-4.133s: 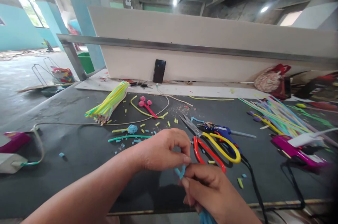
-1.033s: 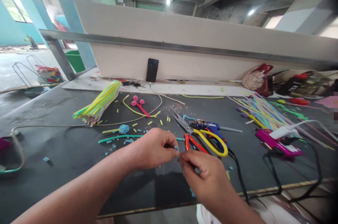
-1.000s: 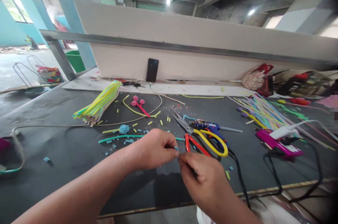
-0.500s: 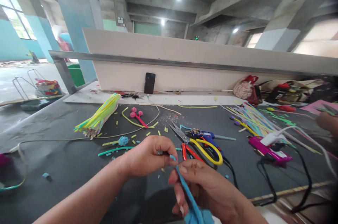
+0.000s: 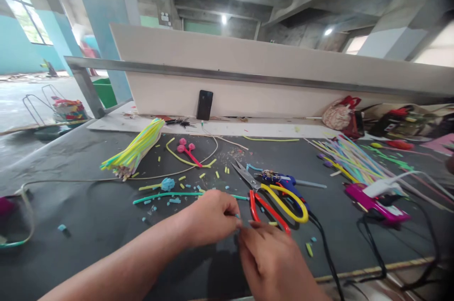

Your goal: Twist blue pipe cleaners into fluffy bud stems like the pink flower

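Note:
My left hand (image 5: 214,216) is closed, thumb and fingers pinched together, with a tiny bit of blue showing at the fingertips. Against its fingertips, my right hand (image 5: 271,253) is closed too, its back turned up, hiding what lies inside. Just beyond them lie scissors (image 5: 250,178) with one red and one yellow handle, blades apart. A blue glue gun (image 5: 283,180) rests beside the scissors. To the left are a teal stem (image 5: 159,197), a blue fuzzy ball (image 5: 168,184) on a yellow-green stem, and a pink three-ball piece (image 5: 189,152).
A bundle of yellow-green pipe cleaners (image 5: 136,150) lies at the left, loose pastel ones (image 5: 354,159) at the right. A magenta power strip (image 5: 378,204) with black cables sits right. A phone (image 5: 205,105) leans on the back board. Cut bits are scattered about.
My right hand has turned over, back up, and the long blue strip with its fuzzy blue end no longer shows. The view has shifted slightly. The other person's hand at far right has mostly left view.

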Tool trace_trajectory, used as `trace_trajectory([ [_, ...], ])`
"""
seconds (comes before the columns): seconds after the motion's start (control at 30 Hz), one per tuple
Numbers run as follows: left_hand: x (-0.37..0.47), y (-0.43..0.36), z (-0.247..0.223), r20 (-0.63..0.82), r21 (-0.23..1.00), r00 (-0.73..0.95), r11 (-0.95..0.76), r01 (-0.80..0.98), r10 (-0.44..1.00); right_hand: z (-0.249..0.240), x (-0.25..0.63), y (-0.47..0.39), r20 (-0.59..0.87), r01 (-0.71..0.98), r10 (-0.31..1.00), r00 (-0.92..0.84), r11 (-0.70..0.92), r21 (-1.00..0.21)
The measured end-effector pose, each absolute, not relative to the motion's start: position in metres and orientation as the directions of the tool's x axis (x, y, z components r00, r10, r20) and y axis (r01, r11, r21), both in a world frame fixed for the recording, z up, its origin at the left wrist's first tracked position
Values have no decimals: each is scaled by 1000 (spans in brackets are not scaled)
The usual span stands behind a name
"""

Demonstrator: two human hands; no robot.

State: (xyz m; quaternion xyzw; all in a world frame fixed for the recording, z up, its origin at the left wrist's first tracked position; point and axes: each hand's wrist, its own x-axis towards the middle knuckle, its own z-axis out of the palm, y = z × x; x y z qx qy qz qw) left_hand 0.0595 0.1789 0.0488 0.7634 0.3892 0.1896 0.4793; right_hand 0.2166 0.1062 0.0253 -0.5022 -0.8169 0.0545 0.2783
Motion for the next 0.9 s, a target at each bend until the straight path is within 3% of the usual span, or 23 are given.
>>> trace_trajectory([
  [0.03,59,181,47,-131,915,633,-152,373,763,26,217,106,380,791,866,-326,470,-393],
  [0.1,57,187,47,-168,978,663,41,202,729,30,219,106,197,708,946,-257,323,-628],
  [0.17,54,190,49,-100,990,670,138,-3,735,35,222,107,-54,453,975,-218,52,-890],
  [0.2,53,191,51,-46,988,663,131,-78,747,38,223,108,-145,282,963,-226,-78,-956],
  [0.3,50,188,56,124,980,664,14,-199,737,42,225,108,-196,-124,939,-281,-239,-963],
  [0.43,49,181,62,362,932,686,-235,-276,631,43,225,109,-82,-352,922,-378,-225,-909],
  [0.57,49,177,65,443,886,704,-390,-250,555,43,224,113,-24,-416,870,-493,-260,-871],
  [0.67,50,176,65,402,909,700,-347,-230,590,40,225,115,-29,-398,869,-495,-256,-881],
  [0.8,53,174,59,246,962,666,-92,-258,704,37,232,112,-43,-196,927,-373,-124,-973],
  [0.9,55,172,55,214,958,663,-23,-285,717,40,236,110,80,52,946,-313,102,-993],
])
